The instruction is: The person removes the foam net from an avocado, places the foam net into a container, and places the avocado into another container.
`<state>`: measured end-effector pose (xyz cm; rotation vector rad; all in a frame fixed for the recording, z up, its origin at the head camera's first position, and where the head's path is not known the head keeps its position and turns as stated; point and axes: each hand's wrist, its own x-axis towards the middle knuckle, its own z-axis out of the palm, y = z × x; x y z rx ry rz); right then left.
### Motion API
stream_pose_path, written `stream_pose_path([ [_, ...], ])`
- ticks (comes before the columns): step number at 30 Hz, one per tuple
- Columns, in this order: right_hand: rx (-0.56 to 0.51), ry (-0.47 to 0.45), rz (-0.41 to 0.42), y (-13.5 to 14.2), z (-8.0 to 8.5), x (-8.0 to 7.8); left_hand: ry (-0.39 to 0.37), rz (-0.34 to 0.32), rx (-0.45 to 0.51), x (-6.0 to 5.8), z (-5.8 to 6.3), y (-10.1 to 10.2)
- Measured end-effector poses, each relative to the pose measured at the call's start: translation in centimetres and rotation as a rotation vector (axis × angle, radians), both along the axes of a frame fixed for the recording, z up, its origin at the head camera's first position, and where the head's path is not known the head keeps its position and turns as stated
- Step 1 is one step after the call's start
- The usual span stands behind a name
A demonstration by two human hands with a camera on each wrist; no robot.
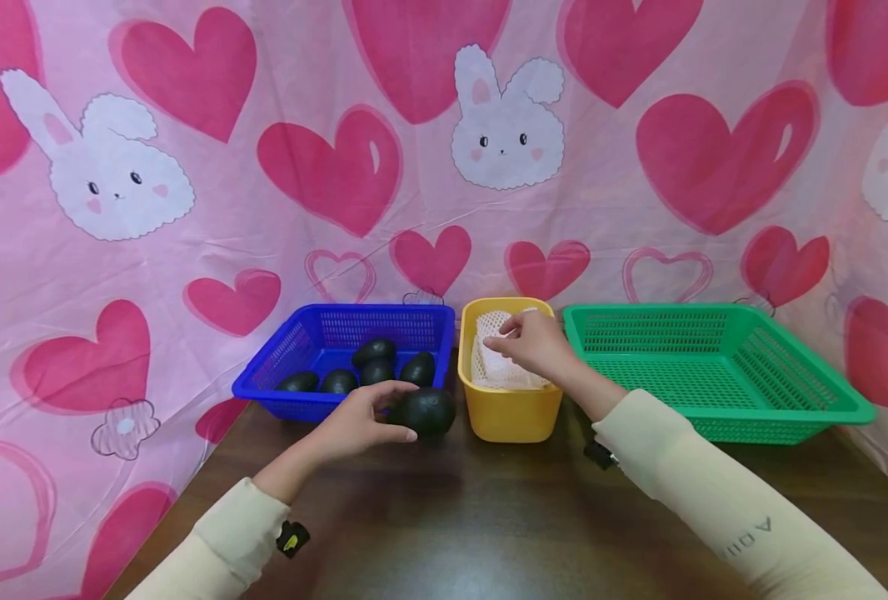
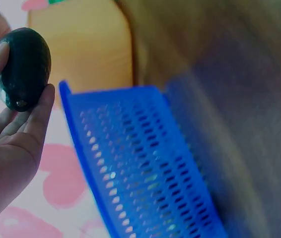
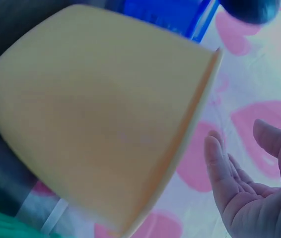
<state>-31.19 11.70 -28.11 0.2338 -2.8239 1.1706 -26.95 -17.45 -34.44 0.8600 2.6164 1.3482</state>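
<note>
My left hand [image 1: 360,423] grips a dark avocado [image 1: 426,412] between thumb and fingers, in front of the blue basket's right corner. In the left wrist view the same avocado [image 2: 28,68] stands upright against the fingertips. Over the yellow bin [image 1: 511,417] reaches my right hand [image 1: 536,343], thumb and fingers apart with nothing between them. White foam net sleeves [image 1: 489,360] fill that bin, just below the fingers. From the right wrist, the hand [image 3: 254,183] shows beside the bin's rim, its fingers loosely bent.
On the left, a blue basket [image 1: 245,390] holds several more avocados [image 1: 375,352]. A green basket [image 1: 729,367] stands to the right of the yellow bin. All three line the back of the brown wooden table [image 1: 444,517], before a pink heart-and-bunny cloth [image 1: 421,200].
</note>
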Motion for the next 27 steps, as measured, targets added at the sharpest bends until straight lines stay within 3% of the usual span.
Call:
stream_pose_path([
  [6, -0.078, 0.049, 0.037, -1.6, -0.7, 1.5, 0.049, 0.074, 0.011, -1.1, 1.6, -1.2],
  [12, -0.175, 0.039, 0.092, -3.5, -1.9, 3.1, 0.098, 0.125, -0.005, -2.5, 1.9, -2.4],
  [20, -0.385, -0.085, 0.116, -5.5, -3.3, 4.2, 0.15, 0.201, -0.026, -4.3, 1.6, -3.7],
  [27, -0.563, -0.258, 0.209, -7.2, -5.4, 5.1, 0.172, 0.228, -0.068, -5.6, 1.3, -4.4],
])
